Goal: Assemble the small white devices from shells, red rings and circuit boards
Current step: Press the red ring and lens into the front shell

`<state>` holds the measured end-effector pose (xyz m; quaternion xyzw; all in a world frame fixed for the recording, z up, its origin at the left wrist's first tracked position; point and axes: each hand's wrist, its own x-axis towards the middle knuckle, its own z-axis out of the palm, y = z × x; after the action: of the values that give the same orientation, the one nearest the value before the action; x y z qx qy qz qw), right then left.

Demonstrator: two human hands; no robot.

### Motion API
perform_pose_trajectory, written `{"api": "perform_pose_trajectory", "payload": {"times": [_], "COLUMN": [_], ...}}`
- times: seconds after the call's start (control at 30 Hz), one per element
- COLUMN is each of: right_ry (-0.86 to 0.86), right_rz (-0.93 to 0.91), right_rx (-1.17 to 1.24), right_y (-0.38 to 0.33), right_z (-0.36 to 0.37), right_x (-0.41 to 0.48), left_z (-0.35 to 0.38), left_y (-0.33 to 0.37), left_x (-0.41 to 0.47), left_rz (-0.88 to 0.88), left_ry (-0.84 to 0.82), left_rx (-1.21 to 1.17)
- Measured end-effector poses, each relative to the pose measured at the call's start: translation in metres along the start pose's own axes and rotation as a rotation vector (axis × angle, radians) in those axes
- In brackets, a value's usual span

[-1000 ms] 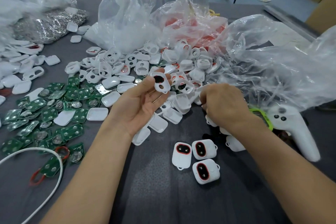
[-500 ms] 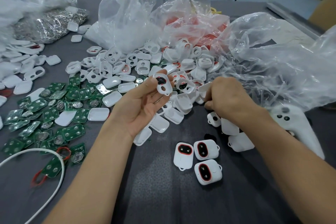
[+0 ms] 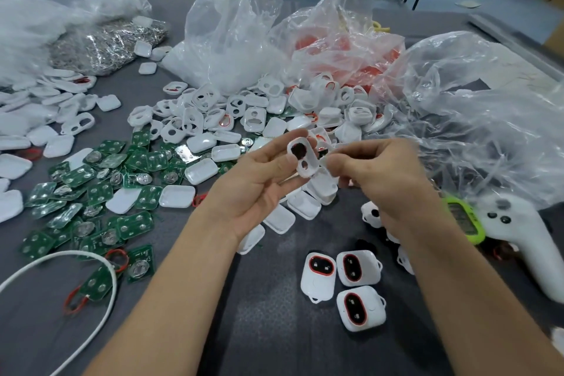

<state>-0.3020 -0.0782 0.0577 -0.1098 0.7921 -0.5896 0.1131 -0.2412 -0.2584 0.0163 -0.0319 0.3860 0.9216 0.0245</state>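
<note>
My left hand (image 3: 253, 183) holds a white shell (image 3: 302, 156) upright between thumb and fingertips; the shell has a dark pad in its upper opening and a small hole below. My right hand (image 3: 384, 174) is raised beside the shell, fingers pinched together; whatever it holds is blurred and too small to make out. Three finished white devices (image 3: 345, 278) with red rings lie on the grey table in front. Green circuit boards (image 3: 91, 192) are spread at the left. Loose white shells (image 3: 244, 113) are heaped beyond my hands.
Clear plastic bags (image 3: 232, 33) stand at the back, one holding red rings (image 3: 345, 49). A bag of metal parts (image 3: 106, 46) is far left. A white handheld tool (image 3: 512, 241) and green device (image 3: 464, 217) lie right. A white cable (image 3: 61, 259) curves at the left front.
My right hand has lifted from the pile of shells on the table and come up close to the shell in my left hand. My left hand stays raised with the shell.
</note>
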Motion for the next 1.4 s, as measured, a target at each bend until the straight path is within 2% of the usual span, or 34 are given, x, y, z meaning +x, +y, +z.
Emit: {"api": "perform_pose_trajectory", "payload": {"times": [0.07,0.17,0.37,0.53,0.9,1.1,1.23,1.4], "right_ry": [-0.052,-0.059,0.084,0.136,0.124,0.016,0.103,0.156], "right_rz": [-0.012,-0.041,-0.158,-0.156,-0.105,-0.116,-0.165,-0.12], "right_rx": [0.019,-0.106,-0.315,-0.375,-0.237,-0.18,-0.26,-0.248], "right_y": [-0.002,0.002,0.007,0.008,0.012,0.012,0.012,0.012], "right_z": [0.011,0.019,0.023,0.022,0.02,0.017,0.019,0.022], "right_x": [0.002,0.005,-0.003,-0.003,-0.001,0.001,-0.002,-0.003], "left_z": [0.001,0.001,-0.002,-0.001,0.002,0.003,0.004,0.004], "left_y": [-0.002,-0.003,-0.004,-0.005,-0.004,-0.005,-0.006,-0.007], "left_x": [0.001,0.002,0.006,0.006,0.003,0.003,0.003,0.003], "left_rz": [-0.004,-0.01,-0.042,-0.052,-0.054,-0.043,-0.04,-0.03], "left_ry": [-0.01,-0.032,-0.038,-0.026,0.002,0.018,0.043,0.046], "left_rx": [0.004,0.02,0.044,0.058,0.093,0.085,0.117,0.137]}}
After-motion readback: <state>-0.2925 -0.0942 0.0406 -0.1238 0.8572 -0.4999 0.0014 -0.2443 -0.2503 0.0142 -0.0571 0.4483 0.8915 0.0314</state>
